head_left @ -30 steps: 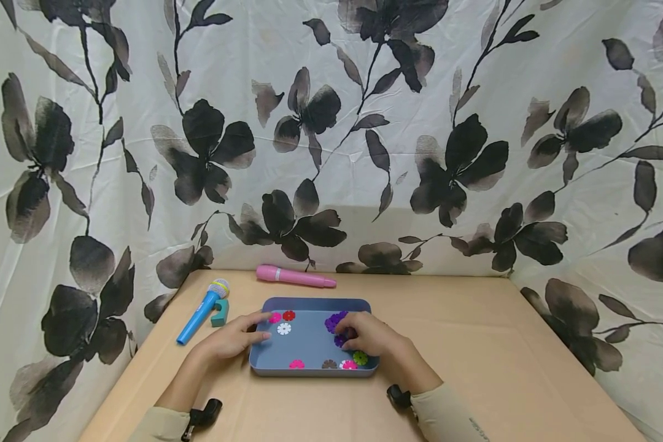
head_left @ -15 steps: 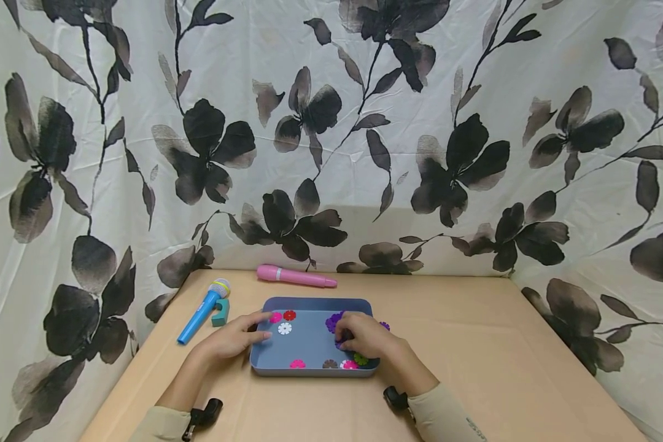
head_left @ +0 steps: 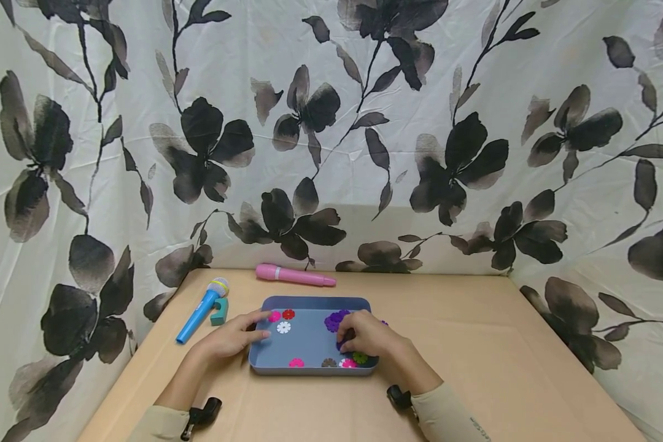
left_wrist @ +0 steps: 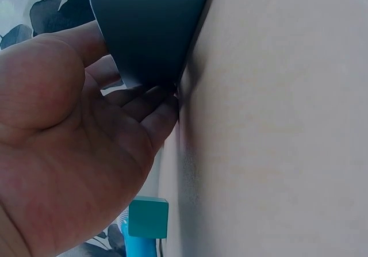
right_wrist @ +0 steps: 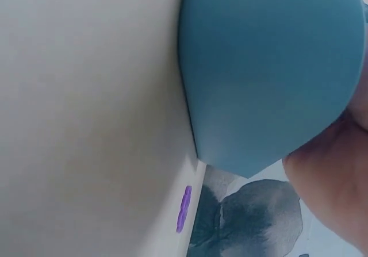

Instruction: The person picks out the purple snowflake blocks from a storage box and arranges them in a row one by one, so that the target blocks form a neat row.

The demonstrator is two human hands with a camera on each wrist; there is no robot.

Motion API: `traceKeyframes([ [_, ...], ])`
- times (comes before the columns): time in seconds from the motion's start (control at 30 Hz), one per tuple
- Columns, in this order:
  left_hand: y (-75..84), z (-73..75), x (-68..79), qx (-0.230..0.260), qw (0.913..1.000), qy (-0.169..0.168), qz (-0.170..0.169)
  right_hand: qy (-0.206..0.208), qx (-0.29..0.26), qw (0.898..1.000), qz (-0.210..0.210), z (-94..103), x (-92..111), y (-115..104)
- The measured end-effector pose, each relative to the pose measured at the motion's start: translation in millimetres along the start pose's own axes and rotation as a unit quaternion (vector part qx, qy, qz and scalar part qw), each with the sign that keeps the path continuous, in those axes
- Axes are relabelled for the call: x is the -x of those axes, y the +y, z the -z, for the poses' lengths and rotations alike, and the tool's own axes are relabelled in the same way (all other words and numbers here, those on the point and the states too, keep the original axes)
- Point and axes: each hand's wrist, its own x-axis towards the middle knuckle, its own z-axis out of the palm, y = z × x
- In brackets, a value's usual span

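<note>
A blue-grey tray (head_left: 309, 371) holds several flower-shaped discs. My left hand (head_left: 228, 339) grips its left end, thumb over the rim; in the left wrist view the fingers (left_wrist: 156, 116) curl round the outside of the wall. My right hand (head_left: 377, 336) reaches over the right end, its fingertips pinching a purple flower disc (head_left: 341, 347) that is mostly hidden. More purple discs (head_left: 334, 320) cluster just beyond those fingers. A green disc (head_left: 360, 357) lies under that hand, near a pink-and-white one (head_left: 348, 363). In the right wrist view, the tray wall (right_wrist: 264, 73) hides the fingertips.
Pink (head_left: 274, 316), red (head_left: 288, 314) and white discs (head_left: 283, 327) lie at the tray's far left. Behind it is a pink toy microphone (head_left: 295, 275). To the left are a blue toy microphone (head_left: 199, 316) and a teal block (head_left: 219, 312). A purple disc (right_wrist: 183, 209) lies on the table.
My right fingertips have drawn together over the purple disc and dipped slightly lower in the tray. The purple disc beyond the right hand shows more clearly. My left hand has not moved.
</note>
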Motion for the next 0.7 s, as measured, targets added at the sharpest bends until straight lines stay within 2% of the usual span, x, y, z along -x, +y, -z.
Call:
traceKeyframes([
  [0.23, 0.7, 0.3, 0.1, 0.003, 1.0000, -0.001, 0.004, 0.035, -0.014, 0.999, -0.015, 13.3, 6, 6],
  [0.33, 1.0, 0.2, -0.6, 0.005, 1.0000, -0.002, 0.003, 0.058, -0.040, 0.997, -0.028, 21.5, 9, 9],
  [0.47, 0.6, 0.1, -1.3, 0.003, 1.0000, -0.002, 0.004, 0.094, -0.070, 0.993, -0.024, 32.4, 15, 15],
  [0.7, -0.5, -0.6, -1.2, 0.005, 1.0000, 0.000, 0.002, 0.135, -0.061, 0.988, -0.029, 48.5, 26, 29],
])
